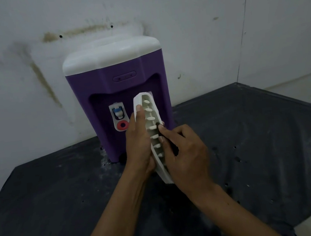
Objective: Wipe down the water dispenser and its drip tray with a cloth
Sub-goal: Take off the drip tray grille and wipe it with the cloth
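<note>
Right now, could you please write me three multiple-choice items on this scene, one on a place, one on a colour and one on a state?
1. Where is the drip tray?
A. Slotted into the dispenser
B. Held up in front of the dispenser
C. Flat on the counter

2. What colour is the water dispenser body?
A. Purple
B. Green
C. Red

3. What is the right hand doing?
A. Resting open on the counter
B. Pressing the tap
C. Pressing a small dark item, probably the cloth, against the tray

Answers: 1 B, the left hand grips it upright, out of the dispenser. 2 A, purple under a white top. 3 C, its fingers pinch something dark against the tray's ribs.
</note>
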